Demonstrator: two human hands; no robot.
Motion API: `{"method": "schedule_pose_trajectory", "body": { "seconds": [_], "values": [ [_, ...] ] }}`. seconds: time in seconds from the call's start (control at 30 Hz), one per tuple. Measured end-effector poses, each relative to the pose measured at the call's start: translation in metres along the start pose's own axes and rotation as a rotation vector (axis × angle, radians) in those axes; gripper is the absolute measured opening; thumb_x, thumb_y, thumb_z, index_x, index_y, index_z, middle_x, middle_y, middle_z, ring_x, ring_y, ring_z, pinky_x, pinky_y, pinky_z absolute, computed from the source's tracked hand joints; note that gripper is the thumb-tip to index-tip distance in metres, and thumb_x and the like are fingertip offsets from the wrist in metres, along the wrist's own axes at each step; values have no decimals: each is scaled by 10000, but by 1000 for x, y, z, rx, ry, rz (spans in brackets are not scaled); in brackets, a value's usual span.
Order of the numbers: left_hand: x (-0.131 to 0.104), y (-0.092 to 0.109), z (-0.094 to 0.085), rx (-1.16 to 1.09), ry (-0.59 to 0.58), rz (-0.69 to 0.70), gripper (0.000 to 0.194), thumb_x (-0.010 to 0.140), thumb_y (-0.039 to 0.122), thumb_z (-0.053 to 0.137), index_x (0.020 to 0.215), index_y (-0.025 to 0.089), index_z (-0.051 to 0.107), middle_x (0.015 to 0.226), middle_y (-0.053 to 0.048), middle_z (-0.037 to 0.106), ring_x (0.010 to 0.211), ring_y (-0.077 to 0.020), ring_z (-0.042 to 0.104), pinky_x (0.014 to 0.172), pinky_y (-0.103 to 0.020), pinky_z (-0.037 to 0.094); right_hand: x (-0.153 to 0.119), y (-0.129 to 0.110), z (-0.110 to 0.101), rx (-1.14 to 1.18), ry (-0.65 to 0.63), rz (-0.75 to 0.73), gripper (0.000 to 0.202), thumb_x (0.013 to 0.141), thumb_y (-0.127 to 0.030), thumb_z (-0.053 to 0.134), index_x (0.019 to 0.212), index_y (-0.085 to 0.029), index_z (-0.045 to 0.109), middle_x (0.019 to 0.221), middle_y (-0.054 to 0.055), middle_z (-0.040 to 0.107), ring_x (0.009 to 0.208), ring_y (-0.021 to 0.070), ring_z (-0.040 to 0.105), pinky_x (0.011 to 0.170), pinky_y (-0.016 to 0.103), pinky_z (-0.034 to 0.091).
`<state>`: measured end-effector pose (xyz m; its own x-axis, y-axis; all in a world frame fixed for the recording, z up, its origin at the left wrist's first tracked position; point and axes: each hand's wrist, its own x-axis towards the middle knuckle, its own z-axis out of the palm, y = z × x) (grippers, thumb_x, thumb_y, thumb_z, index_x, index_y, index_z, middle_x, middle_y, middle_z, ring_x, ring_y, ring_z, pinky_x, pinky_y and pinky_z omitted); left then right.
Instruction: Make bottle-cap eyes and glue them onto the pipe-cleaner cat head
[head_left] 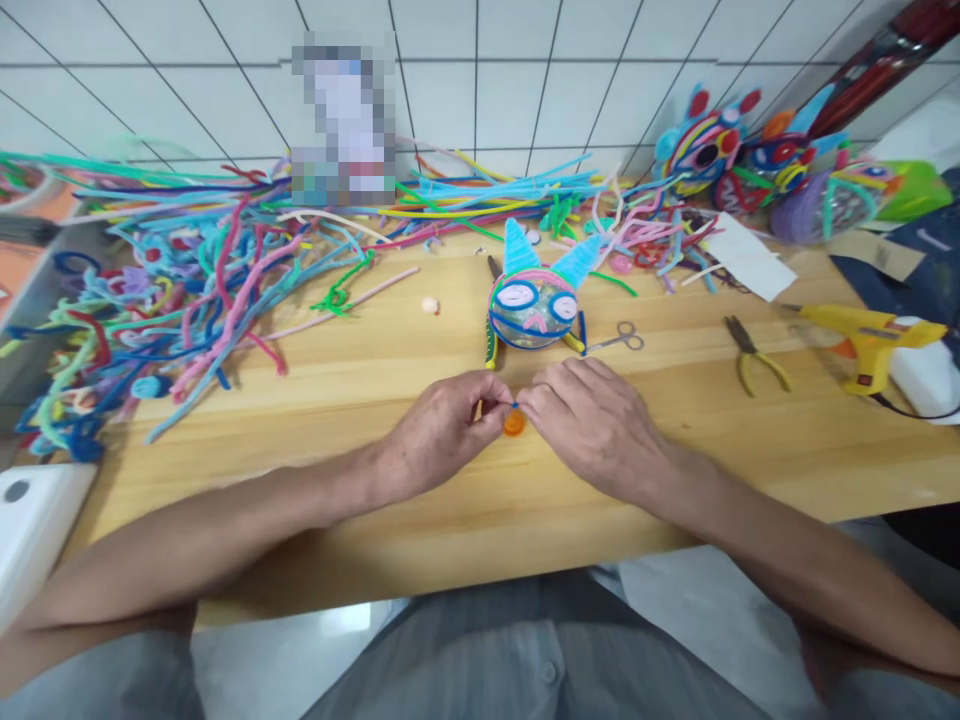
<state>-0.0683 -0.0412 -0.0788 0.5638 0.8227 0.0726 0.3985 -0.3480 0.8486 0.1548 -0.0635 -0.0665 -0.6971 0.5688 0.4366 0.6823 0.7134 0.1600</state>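
- One pale wood-grained tabletop [360, 375], standing against a wall of white rectangular tiles [517, 100] with dark joints.
- One bare left hand [450, 425] and one bare right hand [592, 425], meeting above the table's near half; thumbs and fingers are closing narrowly on a tiny dark-blue strand [515, 405].
- One flat orange coiled disc [514, 424], sitting just below the fingertips; whether it is touching the wood, cannot tell.
- Orientation: the disc is showing its broad face upward toward the camera; being round, it is offering no clear long axis. The strand's axis is hiding between the fingers.
- One clear round figure with light-blue pointed ears [534, 325], standing beyond the hands, ears pointing wallward.
- One heap of multicoloured fuzzy stems [217, 350], spreading at left.
- One pair of yellow-handled pliers [747, 350] and one yellow glue gun [870, 340], lying at right.
- Markings: one dark-blue cloth [930, 275], bearing a small pale curved mark; pixelation is covering a patch by the wall.
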Motion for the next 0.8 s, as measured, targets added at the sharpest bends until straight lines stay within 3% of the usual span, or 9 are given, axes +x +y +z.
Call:
{"method": "schedule_pose_trajectory", "body": {
  "seconds": [0.17, 0.3, 0.43, 0.57, 0.67, 0.8],
  "values": [
    [3, 12, -5, 146, 127, 147, 99, 957, 130, 579, 937, 178, 664, 749, 30, 646, 622, -95, 524, 646, -227, 444, 4, 2, -11, -23, 97, 59, 227, 1051, -121, 559, 891, -214, 691, 818, 58, 660, 790, 231, 553, 733, 402, 397],
    [17, 34, -16, 206, 324, 267, 102, 982, 151, 593, 905, 177, 654, 739, 33, 632, 614, -89, 518, 635, -224, 435, 20, 12, -24, -40, 275, 117, 203, 1061, -154, 577, 895, -237, 661, 830, 54, 692, 806, 229, 617, 757, 397, 441],
    [36, 55, -24, 132, 527, 330, 101, 985, 199, 630, 887, 176, 645, 702, 41, 603, 574, -78, 474, 578, -215, 398, 45, 23, -38, -3, 497, 193, 97, 1053, -175, 614, 992, -237, 657, 888, 65, 742, 862, 238, 683, 805, 390, 506],
    [56, 69, -24, -96, 646, 363, 107, 995, 259, 644, 919, 184, 648, 714, 38, 600, 572, -77, 455, 548, -212, 383, 64, 29, -49, 116, 603, 282, 92, 1052, -177, 615, 1024, -254, 655, 895, 44, 739, 836, 220, 688, 771, 365, 520],
    [68, 77, -27, -305, 646, 350, 152, 990, 327, 672, 938, 184, 654, 771, 12, 643, 644, -95, 516, 596, -217, 438, 70, 35, -54, 184, 649, 311, 111, 1051, -153, 603, 1019, -251, 647, 916, 46, 735, 850, 214, 685, 769, 355, 523],
    [72, 78, -41, -316, 455, 293, 199, 960, 360, 720, 913, 171, 678, 758, 8, 639, 652, -103, 526, 608, -226, 439, 70, 47, -55, 55, 620, 241, 107, 1061, -155, 590, 1026, -234, 653, 944, 78, 738, 916, 251, 678, 835, 395, 525]
  ]
}}
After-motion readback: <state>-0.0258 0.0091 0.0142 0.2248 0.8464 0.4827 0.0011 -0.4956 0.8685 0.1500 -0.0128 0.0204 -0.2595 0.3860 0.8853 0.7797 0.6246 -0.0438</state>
